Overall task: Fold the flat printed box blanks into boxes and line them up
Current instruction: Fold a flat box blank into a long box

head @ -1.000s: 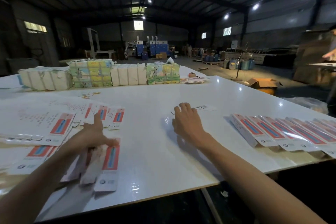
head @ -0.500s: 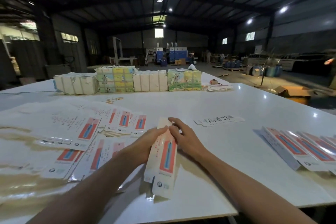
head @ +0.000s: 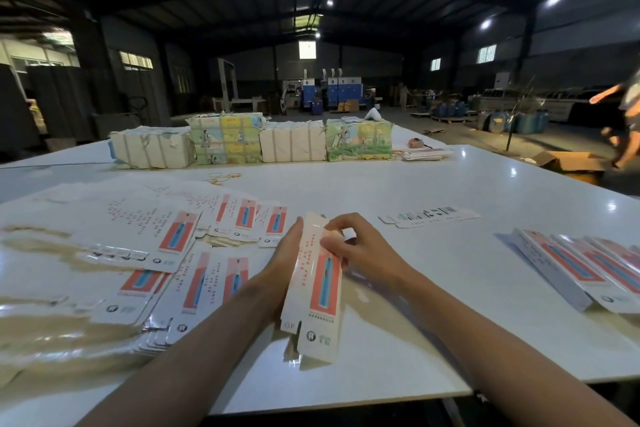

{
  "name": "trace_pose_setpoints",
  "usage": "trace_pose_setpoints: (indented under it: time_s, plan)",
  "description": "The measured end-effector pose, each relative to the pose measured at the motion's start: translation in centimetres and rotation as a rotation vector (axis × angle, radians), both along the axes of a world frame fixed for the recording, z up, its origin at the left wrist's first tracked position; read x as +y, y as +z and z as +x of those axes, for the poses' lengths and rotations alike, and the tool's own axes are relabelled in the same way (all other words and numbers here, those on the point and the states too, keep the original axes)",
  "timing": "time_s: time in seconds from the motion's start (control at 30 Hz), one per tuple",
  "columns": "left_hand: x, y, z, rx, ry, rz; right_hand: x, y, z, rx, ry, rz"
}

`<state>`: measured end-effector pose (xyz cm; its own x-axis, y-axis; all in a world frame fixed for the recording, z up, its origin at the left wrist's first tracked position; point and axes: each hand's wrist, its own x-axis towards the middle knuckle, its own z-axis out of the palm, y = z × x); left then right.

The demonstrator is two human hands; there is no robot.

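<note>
Two hands meet on one long, narrow box blank (head: 317, 291) of glossy card, printed with a red panel and a blue strip, held lengthwise above the near part of the shiny white table (head: 415, 340). The left hand (head: 285, 258) lays straight fingers along its left edge; the thumb is hidden. The right hand (head: 362, 250) curls its fingers round the far end, pinching the flap. To the left lies a loose, overlapping pile of flat blanks (head: 145, 246). To the right, folded boxes (head: 581, 267) lean in a slanted row. Further out lies a single blank (head: 429, 217), then thin rubber bands (head: 223, 178). Strapped blocky bundles (head: 291, 144) line the far edge.
</note>
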<state>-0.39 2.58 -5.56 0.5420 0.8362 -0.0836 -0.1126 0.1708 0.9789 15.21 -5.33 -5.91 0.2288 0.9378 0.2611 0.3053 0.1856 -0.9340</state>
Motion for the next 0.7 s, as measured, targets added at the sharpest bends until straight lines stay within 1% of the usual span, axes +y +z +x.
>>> trace_pose_setpoints:
  time_s: [0.03,0.1,0.2,0.27,0.3,0.37,0.4,0.47,0.53,0.6,0.7]
  plan:
    - [-0.1,0.0,-0.1,0.026,-0.012,0.041,0.0,0.2,0.1,0.054,0.010,-0.049]
    - [-0.1,-0.1,0.0,0.034,-0.095,0.090,-0.2,0.8,0.6,0.087,0.035,-0.128]
    - [-0.6,0.5,0.4,0.025,-0.240,0.008,-0.4,1.3,1.7,0.117,0.093,-0.148]
    - [-0.8,0.5,0.1,-0.007,-0.303,-0.045,-0.4,1.5,2.5,0.153,0.056,-0.087]
    - [-0.8,0.5,-0.3,-0.026,-0.331,-0.079,-0.3,1.5,3.0,0.138,0.030,-0.044]
    - [-0.2,-0.1,-1.5,-0.013,-0.289,-0.087,-0.1,1.7,3.7,0.052,0.025,-0.010]
    - [0.0,-0.1,-2.0,0.012,-0.270,-0.070,0.0,1.6,3.8,0.011,0.030,-0.024]
    - [-0.3,0.7,-1.6,0.078,-0.354,-0.048,0.2,1.4,3.7,-0.056,0.010,-0.063]
    - [-0.5,0.8,-0.6,0.094,-0.389,-0.028,0.3,1.4,3.6,-0.085,0.019,-0.073]
    - [-0.6,0.6,0.0,0.079,-0.379,-0.002,0.3,1.4,3.7,-0.070,0.075,-0.094]
    - [0.0,0.0,0.2,0.057,-0.565,-0.127,0.0,1.7,3.9,-0.112,0.149,-0.203]
